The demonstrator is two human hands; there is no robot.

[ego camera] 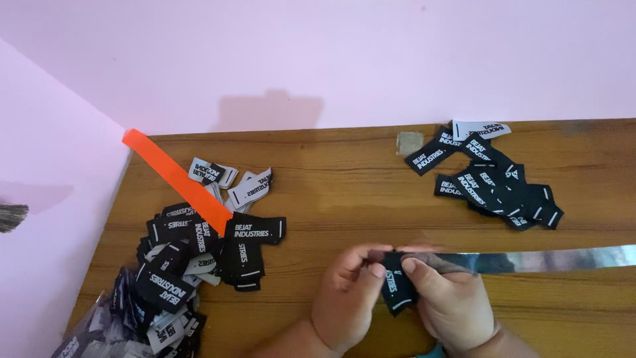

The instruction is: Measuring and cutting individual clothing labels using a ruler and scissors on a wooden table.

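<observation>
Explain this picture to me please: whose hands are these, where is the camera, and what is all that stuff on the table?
There is no machine here. A person wears a camera on the head, so this single picture looks down on their own two bare hands. The left hand and right hand together pinch one small black cloth label against a long shiny silver strip that runs off to the right. On the wooden table lie two heaps of similar black and white labels: a big pile on the left and a smaller pile at the far right. An orange strip rests slanted across the big pile. The wall behind is pink.
</observation>
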